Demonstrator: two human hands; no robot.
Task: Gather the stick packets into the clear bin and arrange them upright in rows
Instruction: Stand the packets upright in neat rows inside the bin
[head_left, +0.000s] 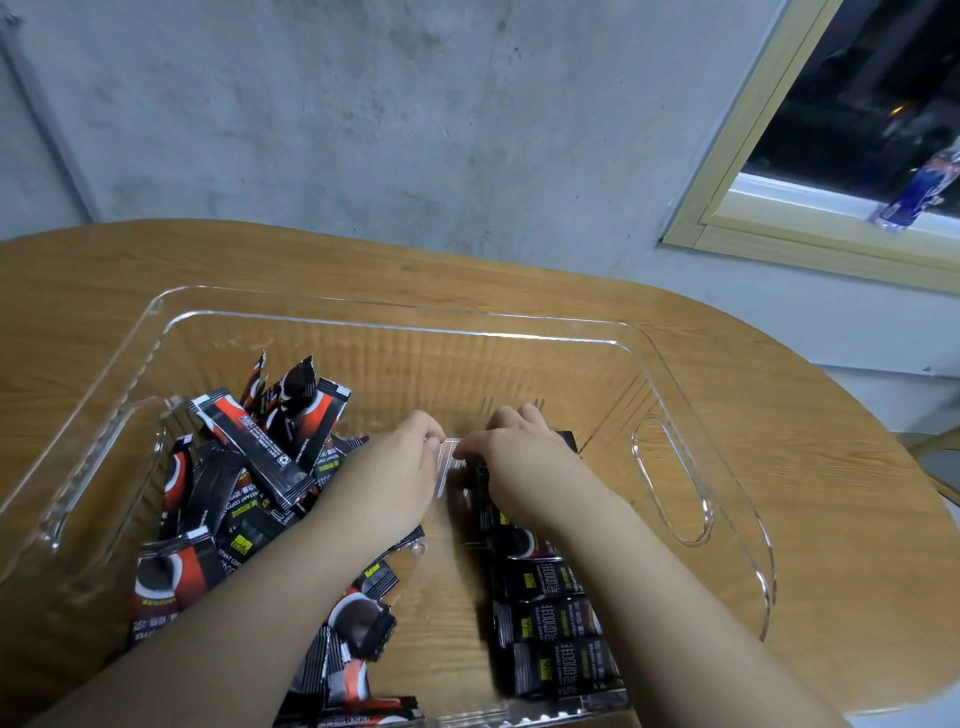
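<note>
Looking down from over the person's shoulders: the clear bin (670, 499) sits on the wooden table (779, 395), and both arms reach into it. The left hand (387, 467) and the right hand (511, 439) meet near the middle of the bin, fingers curled, each pinching an edge of a thin clear divider (447, 462) that stands between them. On the left side a loose heap of stick packets (249, 467) lies jumbled, some leaning against the bin wall. On the right, under the right forearm, a tidy row of packets (556, 618) runs toward the near wall. Far right, a blue bottle (914, 192) stands on the window sill (810, 197).
</note>
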